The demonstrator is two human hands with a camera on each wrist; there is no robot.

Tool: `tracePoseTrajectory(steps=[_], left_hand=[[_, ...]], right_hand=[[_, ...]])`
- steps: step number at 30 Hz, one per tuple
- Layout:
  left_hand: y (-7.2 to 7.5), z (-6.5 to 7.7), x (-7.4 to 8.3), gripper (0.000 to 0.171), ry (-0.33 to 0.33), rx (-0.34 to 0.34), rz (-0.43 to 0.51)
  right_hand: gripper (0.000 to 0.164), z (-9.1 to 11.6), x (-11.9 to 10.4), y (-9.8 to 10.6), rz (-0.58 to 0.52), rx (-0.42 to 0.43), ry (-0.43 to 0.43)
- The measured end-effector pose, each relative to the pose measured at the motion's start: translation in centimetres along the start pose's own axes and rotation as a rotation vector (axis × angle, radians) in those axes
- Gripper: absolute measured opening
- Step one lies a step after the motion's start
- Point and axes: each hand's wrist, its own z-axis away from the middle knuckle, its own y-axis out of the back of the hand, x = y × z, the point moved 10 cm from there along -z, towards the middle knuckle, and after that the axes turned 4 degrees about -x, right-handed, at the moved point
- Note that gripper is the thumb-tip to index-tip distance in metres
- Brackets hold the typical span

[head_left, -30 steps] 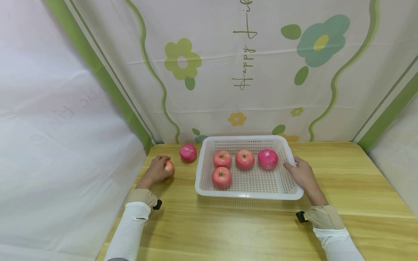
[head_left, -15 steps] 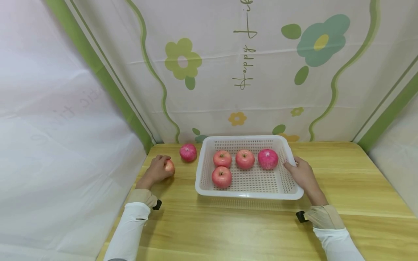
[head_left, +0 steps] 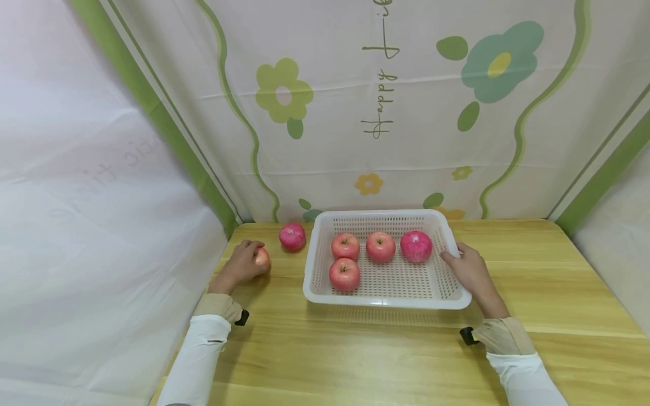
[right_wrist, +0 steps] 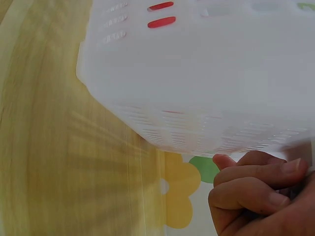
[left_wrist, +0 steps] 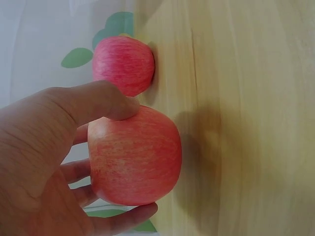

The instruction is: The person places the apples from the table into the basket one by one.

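Note:
My left hand (head_left: 242, 264), at the left of the table, grips a light red apple (left_wrist: 135, 155) between thumb and fingers, seen close up in the left wrist view. Just beyond it lies a deep pink apple (head_left: 292, 237). On the right, my right hand (head_left: 468, 272) holds the right rim of a white plastic basket (head_left: 386, 302), thumb over the edge. Its fingers (right_wrist: 246, 194) are curled at the basket's outer side in the right wrist view. Inside the basket are several apples: light red apples (head_left: 381, 247) at the left and middle, and a deep pink apple (head_left: 416, 247) at the right.
The wooden table (head_left: 315, 361) backs onto a white curtain (head_left: 330, 113) with printed flowers. Another white sheet (head_left: 101, 254) hangs along the left side. The basket stands near the table's back edge.
My left wrist has shifted very slightly to the left, still gripping the apple. The right hand, the basket and the other apples look the same.

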Motion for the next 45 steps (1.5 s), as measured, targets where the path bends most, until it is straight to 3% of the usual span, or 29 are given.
tracePoseTrajectory(steps=[8, 18, 45], left_hand=[[0.5, 0.2, 0.7, 0.062, -0.039, 0.007, -0.001], [0.2, 0.6, 1.5, 0.064, -0.026, -0.034, 0.002], [1.0, 1.7, 4.3, 0.061, -0.054, -0.042, 0.000]], right_hand=[[0.066, -0.1, -0.1, -0.1, 0.001, -0.008, 0.013], [0.065, -0.2, -0.1, -0.2, -0.004, -0.007, 0.010], [0.065, -0.1, 0.1, 0.0, -0.016, -0.001, -0.003]])
